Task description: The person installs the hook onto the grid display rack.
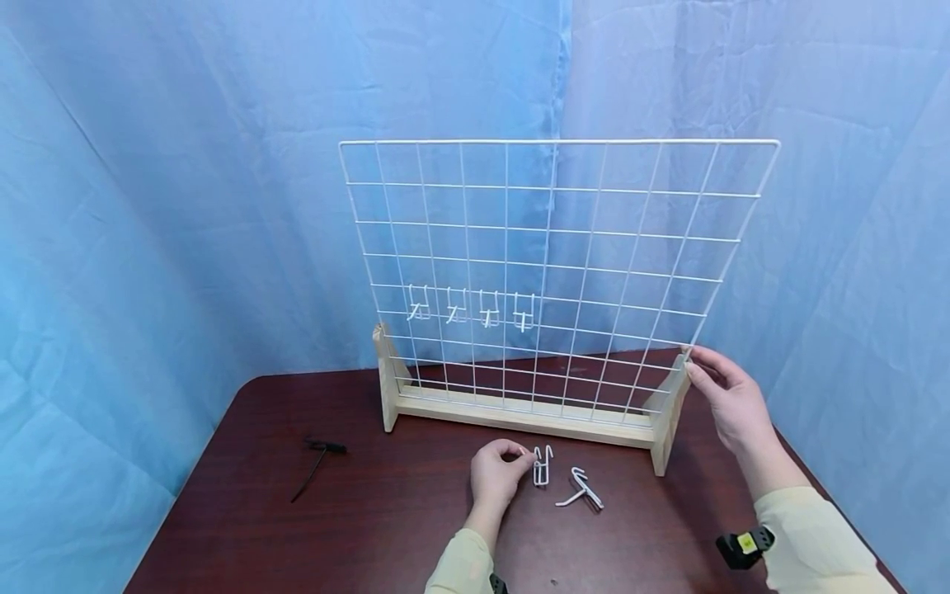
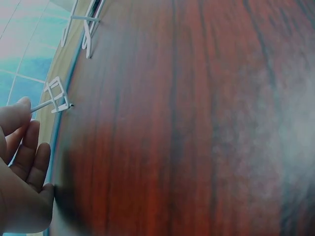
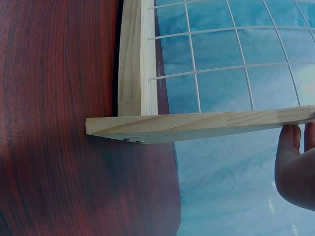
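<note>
In the head view my left hand (image 1: 496,477) pinches a white wire hook (image 1: 543,467) by its prong, just above the table. The left wrist view shows the hook's frame (image 2: 59,96) pointing away from the fingertips. Another white hook (image 1: 582,490) lies on the table to its right. My right hand (image 1: 731,400) grips the top of the right upright of a wooden stand (image 1: 519,417). A white wire grid (image 1: 585,232) stands in it, leaning back, with several white hooks (image 1: 490,312) in a row on one wire. The right wrist view only partly shows those fingers.
A black hook-like piece (image 1: 324,447) with a thin rod lies on the left of the dark red-brown table (image 1: 245,528). Blue curtains (image 1: 223,165) hang behind and at both sides. A tiny dark speck (image 1: 554,582) is near the table's front.
</note>
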Motion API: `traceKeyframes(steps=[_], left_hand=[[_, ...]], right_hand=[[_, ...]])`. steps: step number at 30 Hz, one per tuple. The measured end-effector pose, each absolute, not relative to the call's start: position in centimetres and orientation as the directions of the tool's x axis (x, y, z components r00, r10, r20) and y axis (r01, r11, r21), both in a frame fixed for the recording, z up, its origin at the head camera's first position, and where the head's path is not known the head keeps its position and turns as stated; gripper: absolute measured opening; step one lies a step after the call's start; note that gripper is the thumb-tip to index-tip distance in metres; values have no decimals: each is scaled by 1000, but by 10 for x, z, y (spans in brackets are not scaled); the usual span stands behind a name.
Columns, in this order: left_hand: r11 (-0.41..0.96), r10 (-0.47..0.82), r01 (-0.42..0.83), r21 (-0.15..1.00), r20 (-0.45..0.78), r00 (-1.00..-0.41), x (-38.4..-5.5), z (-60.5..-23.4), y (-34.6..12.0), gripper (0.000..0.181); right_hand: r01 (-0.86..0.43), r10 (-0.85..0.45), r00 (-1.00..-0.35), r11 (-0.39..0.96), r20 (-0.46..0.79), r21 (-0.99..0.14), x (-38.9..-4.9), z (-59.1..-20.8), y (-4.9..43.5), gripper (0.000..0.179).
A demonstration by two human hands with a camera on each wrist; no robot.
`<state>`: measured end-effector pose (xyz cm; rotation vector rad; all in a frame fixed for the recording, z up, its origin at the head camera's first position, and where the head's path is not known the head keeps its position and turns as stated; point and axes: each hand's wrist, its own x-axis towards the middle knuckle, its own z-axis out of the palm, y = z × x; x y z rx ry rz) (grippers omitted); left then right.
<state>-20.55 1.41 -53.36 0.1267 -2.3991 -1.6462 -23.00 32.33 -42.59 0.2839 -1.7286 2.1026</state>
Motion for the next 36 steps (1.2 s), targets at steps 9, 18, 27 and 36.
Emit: traceKeyframes(steps=[9,18,27,36], left_hand=[[349,-245,75,934,169,-955,-207,-536,12,15],[341,-286,97,935,202,-937,-208,-535,12,14],[393,-337,131,910,276,-900,-211,-516,18,14],[491,-329,121,862,313,-891,-214,-477,22,9]], right_hand=[[-427,176,-900,-188,398,-884,-230,-424,323,35],[-435,180,-897,-199,404,-878,-231,-427,324,36],[-433,178,-898,-189,403,-882,-230,-426,323,35],[-429,187,-898,-180,397,-885,-230,-426,323,35]])
